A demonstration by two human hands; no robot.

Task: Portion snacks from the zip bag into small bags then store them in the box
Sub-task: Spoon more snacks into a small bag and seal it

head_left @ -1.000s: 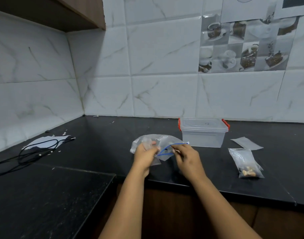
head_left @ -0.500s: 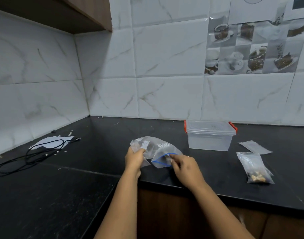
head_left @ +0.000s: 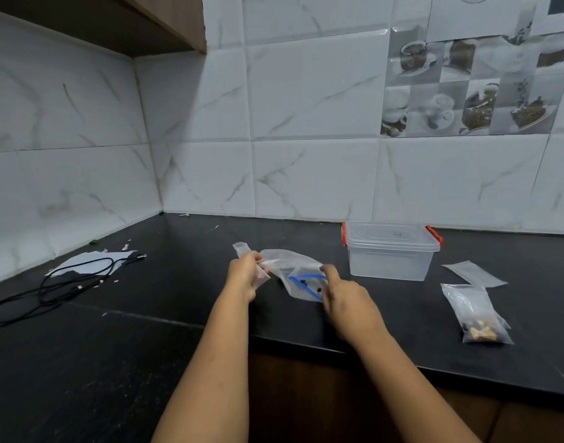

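Note:
A clear zip bag (head_left: 293,270) with a blue zip line lies crumpled over the black counter (head_left: 184,270), a few dark snack pieces near its mouth. My right hand (head_left: 348,298) pinches the bag at its blue zip edge. My left hand (head_left: 245,273) grips a small clear bag (head_left: 242,249) at the zip bag's left end. A clear lidded box (head_left: 391,251) with red clips stands closed behind and to the right. A small filled bag (head_left: 474,313) of snacks lies at the right, with an empty small bag (head_left: 474,273) behind it.
A black cable (head_left: 72,279) lies coiled over a white paper (head_left: 82,260) at the left of the counter. White crumbs dot the back left. Tiled walls close the back and left, and a wooden cabinet (head_left: 165,24) hangs overhead.
My head has come closer and turned slightly left. The zip bag has dropped lower toward the counter, and my right hand has shifted along its blue zip edge.

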